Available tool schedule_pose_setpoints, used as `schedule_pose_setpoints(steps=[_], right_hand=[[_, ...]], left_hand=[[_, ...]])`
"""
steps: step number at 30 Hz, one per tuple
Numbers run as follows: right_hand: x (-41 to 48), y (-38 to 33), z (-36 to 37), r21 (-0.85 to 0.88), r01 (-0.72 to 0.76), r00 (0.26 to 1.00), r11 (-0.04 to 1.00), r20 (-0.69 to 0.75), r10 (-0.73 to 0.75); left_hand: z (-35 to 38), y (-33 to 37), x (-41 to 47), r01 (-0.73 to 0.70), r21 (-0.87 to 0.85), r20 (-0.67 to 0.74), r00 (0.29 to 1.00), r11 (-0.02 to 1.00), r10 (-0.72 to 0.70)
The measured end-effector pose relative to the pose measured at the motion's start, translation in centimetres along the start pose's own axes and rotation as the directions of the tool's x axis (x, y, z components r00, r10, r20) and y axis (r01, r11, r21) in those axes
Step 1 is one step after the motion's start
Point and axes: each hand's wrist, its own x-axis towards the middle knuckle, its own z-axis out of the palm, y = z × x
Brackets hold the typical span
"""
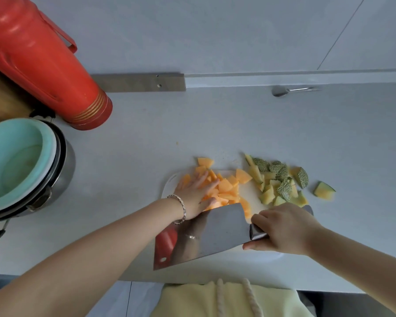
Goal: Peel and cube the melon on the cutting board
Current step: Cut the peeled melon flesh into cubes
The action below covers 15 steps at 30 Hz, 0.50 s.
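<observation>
Now the left hand (196,193) rests with straight fingers on the heap of orange melon cubes (229,188) on the left part of the white cutting board (250,193). The right hand (284,227) grips the handle of a broad cleaver (206,234), its blade tilted on the near side of the cubes. Net-skinned rind pieces (281,179) lie at the board's right edge and spill onto the counter (146,156).

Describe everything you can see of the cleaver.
The cleaver is a broad rectangular blade of mirror-bright metal with a small hole near one corner, reflecting a wrist and something red. The right hand grips its metal handle. It is held tilted, flat side up, over the near part of the white cutting board, its far edge at the orange melon pieces.
</observation>
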Motion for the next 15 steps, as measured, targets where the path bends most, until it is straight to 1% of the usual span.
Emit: schedule_pose_setpoints(steps=[3, 5, 6, 7, 8, 9, 10, 11, 12, 13, 14, 15], right_hand=[[-1.4, 0.9, -0.4, 0.003, -0.019, 1.0, 1.0, -0.004, 0.019], [-2.3, 1.8, -0.4, 0.001, -0.051, 0.999, 0.999, -0.005, 0.051], [-2.6, 2.2, -0.7, 0.0, -0.067, 0.998, 0.998, 0.009, 0.067], [-2.9, 2.7, -1.0, -0.004, -0.081, 0.997, 0.997, 0.011, 0.081], [-3.3, 3.2, -1.3, -0.015, -0.104, 0.995, 0.994, 0.011, 0.104], [-3.7, 3.7, -1.8, -0.031, -0.149, 0.988, 0.988, 0.037, 0.15], [-4.1, 4.1, -2.5, -0.053, -0.225, 0.969, 0.973, 0.095, 0.229], [-4.3, 4.4, -3.4, -0.086, -0.318, 0.931, 0.944, 0.161, 0.328], [-4.7, 4.6, -4.2, -0.114, -0.423, 0.872, 0.899, 0.22, 0.438], [-5.1, 4.8, -4.6, -0.133, -0.525, 0.8, 0.84, 0.258, 0.541], [-5.4, 4.9, -4.6, -0.093, -0.65, 0.709, 0.755, 0.283, 0.646], [-5.7, 4.9, -4.4, -0.025, -0.75, 0.622, 0.661, 0.314, 0.718]], left_hand=[[-0.1, -0.8, -0.1, -0.048, 0.021, -0.027, 0.998, 0.999, 0.049], [-0.3, -1.1, -0.1, -0.069, 0.152, -0.043, 0.996, 0.986, 0.077], [-0.5, -1.6, 0.0, -0.056, 0.196, -0.081, 0.994, 0.979, 0.073], [-0.8, -2.1, 0.4, -0.032, 0.189, -0.143, 0.988, 0.981, 0.06], [-1.3, -2.7, 0.9, -0.005, 0.114, -0.222, 0.975, 0.993, 0.03], [-2.0, -3.1, 1.4, 0.022, -0.021, -0.295, 0.955, 1.0, -0.027], [-2.9, -3.6, 2.0, 0.052, -0.158, -0.339, 0.935, 0.986, -0.103], [-3.8, -3.9, 2.6, 0.083, -0.256, -0.353, 0.92, 0.963, -0.173], [-4.6, -4.1, 3.3, 0.111, -0.304, -0.345, 0.913, 0.946, -0.218], [-5.3, -4.1, 4.1, 0.124, -0.315, -0.332, 0.915, 0.941, -0.231], [-5.8, -4.0, 4.9, 0.124, -0.313, -0.312, 0.923, 0.942, -0.225], [-6.3, -3.8, 5.6, 0.119, -0.311, -0.287, 0.934, 0.943, -0.213]])
